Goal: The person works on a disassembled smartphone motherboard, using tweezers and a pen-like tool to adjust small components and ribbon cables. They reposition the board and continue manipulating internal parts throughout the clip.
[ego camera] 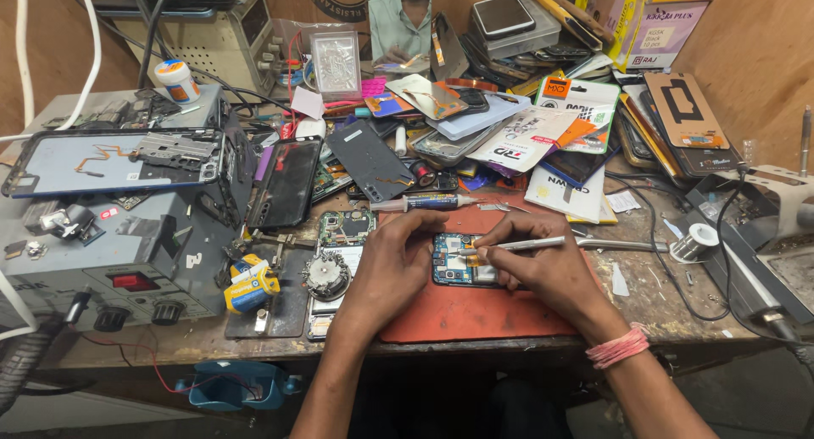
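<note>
An opened smartphone [462, 265] with its blue board exposed lies on a red work mat [475, 316] at the bench's front middle. My left hand [390, 265] rests on the phone's left edge and steadies it. My right hand [543, 265] grips a thin silver tool [530, 244] like a pen, its tip touching the phone's upper middle. A pink band circles my right wrist.
Another opened phone [335, 261] lies left of the mat. A grey power supply box [110, 252] stands at the left. A syringe tube [424, 203] lies behind the mat. Phone parts and packets crowd the back. A solder spool [697, 240] sits at the right.
</note>
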